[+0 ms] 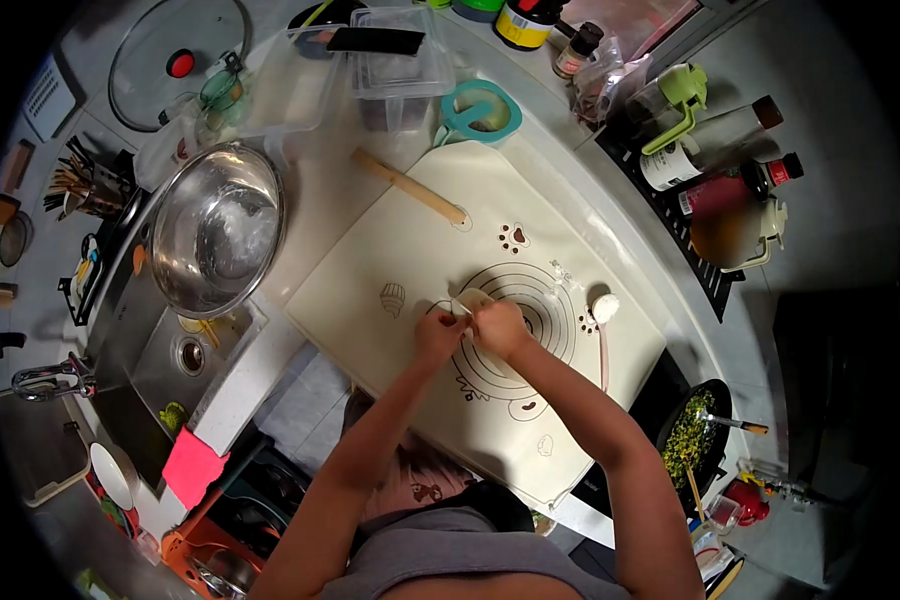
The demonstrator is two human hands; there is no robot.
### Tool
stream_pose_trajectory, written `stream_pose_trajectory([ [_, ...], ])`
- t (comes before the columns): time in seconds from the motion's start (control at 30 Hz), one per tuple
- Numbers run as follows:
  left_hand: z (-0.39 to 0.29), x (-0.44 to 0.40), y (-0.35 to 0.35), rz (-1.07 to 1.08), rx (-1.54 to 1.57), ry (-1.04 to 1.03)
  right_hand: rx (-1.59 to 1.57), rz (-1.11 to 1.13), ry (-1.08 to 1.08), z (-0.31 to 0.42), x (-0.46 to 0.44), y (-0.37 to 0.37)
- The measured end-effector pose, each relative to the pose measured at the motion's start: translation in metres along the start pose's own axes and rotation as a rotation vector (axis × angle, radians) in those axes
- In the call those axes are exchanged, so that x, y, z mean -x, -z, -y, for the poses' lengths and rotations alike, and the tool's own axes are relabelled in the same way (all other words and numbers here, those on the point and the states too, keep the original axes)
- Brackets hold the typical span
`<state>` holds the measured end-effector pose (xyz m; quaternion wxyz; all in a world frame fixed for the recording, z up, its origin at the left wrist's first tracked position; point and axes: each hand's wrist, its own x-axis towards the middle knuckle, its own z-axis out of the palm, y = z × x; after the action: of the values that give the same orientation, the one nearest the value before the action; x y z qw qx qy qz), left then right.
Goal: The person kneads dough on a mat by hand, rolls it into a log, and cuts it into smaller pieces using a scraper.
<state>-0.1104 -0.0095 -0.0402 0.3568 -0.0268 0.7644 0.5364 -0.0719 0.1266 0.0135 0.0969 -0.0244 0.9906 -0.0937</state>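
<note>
One mat (pixel 370 250) has one dough piece (pixel 473 298) near centre, two paw prints (pixel 515 238) at one and three o'clock, one wooden rod (pixel 410 189) at eleven; one pan (pixel 687 440) sits at four.

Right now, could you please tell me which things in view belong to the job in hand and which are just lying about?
Apparently in the job:
dough-like piece between left hand and right hand
printed mat
wooden rod
spoon heaped with white powder
whitened steel bowl
perhaps the pan of chopped food

Apparently just lying about:
glass lid
pink cloth
racked bottles
</note>
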Motion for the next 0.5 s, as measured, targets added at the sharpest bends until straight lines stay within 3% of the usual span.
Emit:
stream_pose_trajectory([
  [0.2,0.003,0.001,-0.002,-0.048,-0.055,-0.082,-0.045,-0.170,-0.056,0.001,0.005,-0.016],
  [0.3,0.018,-0.005,-0.007,-0.064,-0.002,-0.100,-0.049,-0.061,-0.076,-0.006,0.006,-0.023],
  [0.4,0.030,-0.001,-0.014,-0.077,0.238,-0.092,-0.205,-0.241,-0.213,-0.008,0.010,-0.023],
  [0.5,0.039,-0.006,-0.021,-0.090,0.380,-0.065,-0.258,-0.188,-0.273,-0.012,0.015,-0.011],
])
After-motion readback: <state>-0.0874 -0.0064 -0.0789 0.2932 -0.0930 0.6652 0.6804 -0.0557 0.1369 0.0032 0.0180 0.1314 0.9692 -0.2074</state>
